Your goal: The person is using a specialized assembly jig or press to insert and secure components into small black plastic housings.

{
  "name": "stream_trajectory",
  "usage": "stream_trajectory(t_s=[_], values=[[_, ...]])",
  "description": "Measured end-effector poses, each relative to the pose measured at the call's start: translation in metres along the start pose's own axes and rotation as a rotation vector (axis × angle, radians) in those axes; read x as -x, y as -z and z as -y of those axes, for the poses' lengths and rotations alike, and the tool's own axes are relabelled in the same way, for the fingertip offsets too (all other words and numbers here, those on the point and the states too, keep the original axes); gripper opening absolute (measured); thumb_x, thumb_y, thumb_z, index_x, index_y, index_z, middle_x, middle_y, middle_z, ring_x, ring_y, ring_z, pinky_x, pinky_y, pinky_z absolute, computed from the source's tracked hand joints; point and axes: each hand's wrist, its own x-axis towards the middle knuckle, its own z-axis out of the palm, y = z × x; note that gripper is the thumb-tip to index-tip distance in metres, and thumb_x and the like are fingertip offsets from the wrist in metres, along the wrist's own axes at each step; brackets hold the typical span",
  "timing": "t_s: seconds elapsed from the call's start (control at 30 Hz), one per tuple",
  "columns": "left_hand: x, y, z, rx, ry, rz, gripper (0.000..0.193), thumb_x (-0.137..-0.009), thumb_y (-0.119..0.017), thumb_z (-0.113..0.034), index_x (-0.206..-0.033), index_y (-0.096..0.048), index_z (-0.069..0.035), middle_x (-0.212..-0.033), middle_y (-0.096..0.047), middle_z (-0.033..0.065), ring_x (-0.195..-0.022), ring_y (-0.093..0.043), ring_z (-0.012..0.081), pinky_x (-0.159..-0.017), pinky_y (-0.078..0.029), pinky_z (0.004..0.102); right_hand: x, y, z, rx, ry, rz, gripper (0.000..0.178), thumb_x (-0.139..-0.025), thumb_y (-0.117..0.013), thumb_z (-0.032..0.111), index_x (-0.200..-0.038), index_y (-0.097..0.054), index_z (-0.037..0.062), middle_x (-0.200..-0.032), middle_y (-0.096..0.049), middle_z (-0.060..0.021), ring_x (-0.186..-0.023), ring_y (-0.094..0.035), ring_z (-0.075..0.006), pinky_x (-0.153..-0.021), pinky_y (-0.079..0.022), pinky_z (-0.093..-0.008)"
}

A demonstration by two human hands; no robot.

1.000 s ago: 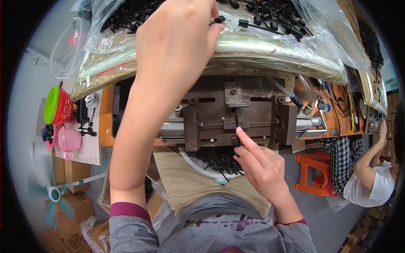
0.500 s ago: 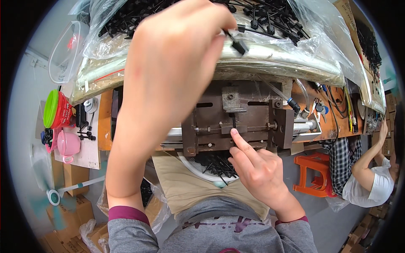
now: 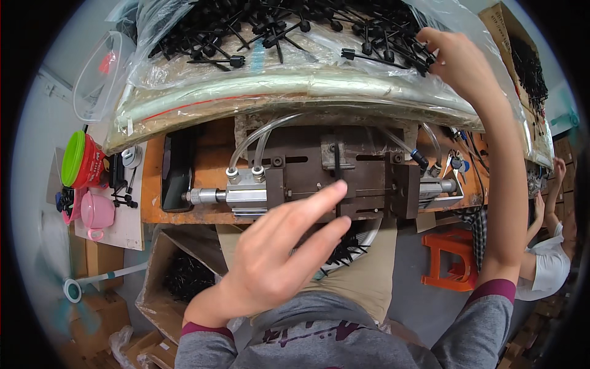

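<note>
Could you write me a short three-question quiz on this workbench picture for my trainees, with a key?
1. True or false: the person's left hand reaches to the metal fixture.

2. Choose one. The stool at the right is:
A. green
B. orange
C. pink

3. Short answer: where is the person's right hand?

Key
1. True.
2. B.
3. At the right side of the heap of black parts; whether it grips one is hard to tell.
</note>
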Motion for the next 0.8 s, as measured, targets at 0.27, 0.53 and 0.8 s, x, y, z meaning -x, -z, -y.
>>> stream_trajectory(t_s=[0.27, 0.53, 0.8], values=[[0.024, -0.018, -0.004, 0.144, 0.052, 0.068, 0.036, -0.066, -0.079, -0.002, -0.101, -0.071, -0.004, -0.126, -0.059, 0.0153, -0.099, -0.065, 0.0261, -0.082, -0.053, 0.0368, -0.043, -0.025, 0.028, -0.471, 0.132, 0.092, 0.045, -0.073, -0.069, -0.006, -0.116, -0.064, 0.0084, -0.085, -0.07, -0.0097, -0.081, -0.067, -0.0208, -0.078, -0.054, -0.0335], [0.035, -0.028, -0.001, 0.131, 0.092, 0.078, 0.034, -0.066, -0.078, -0.002, -0.1, -0.071, -0.003, -0.127, -0.059, 0.0171, -0.099, -0.065, 0.0278, -0.081, -0.053, 0.0369, -0.05, 0.051, 0.056, -0.304, 0.148, 0.34, 0.047, -0.071, -0.07, 0.005, -0.118, -0.063, 0.0012, -0.107, -0.065, -0.0154, -0.095, -0.063, -0.0257, -0.084, -0.052, -0.0372], [0.04, -0.052, -0.003, -0.06, 0.117, 0.087, 0.029, -0.071, -0.075, -0.003, -0.099, -0.068, 0.0, -0.131, -0.057, 0.0192, -0.099, -0.065, 0.0314, -0.085, -0.055, 0.0377, -0.057, -0.032, 0.034, -0.139, 0.389, 0.04, 0.051, -0.066, -0.068, 0.0, -0.117, -0.06, 0.0051, -0.106, -0.063, -0.0113, -0.088, -0.061, -0.0239, -0.077, -0.053, -0.0354]])
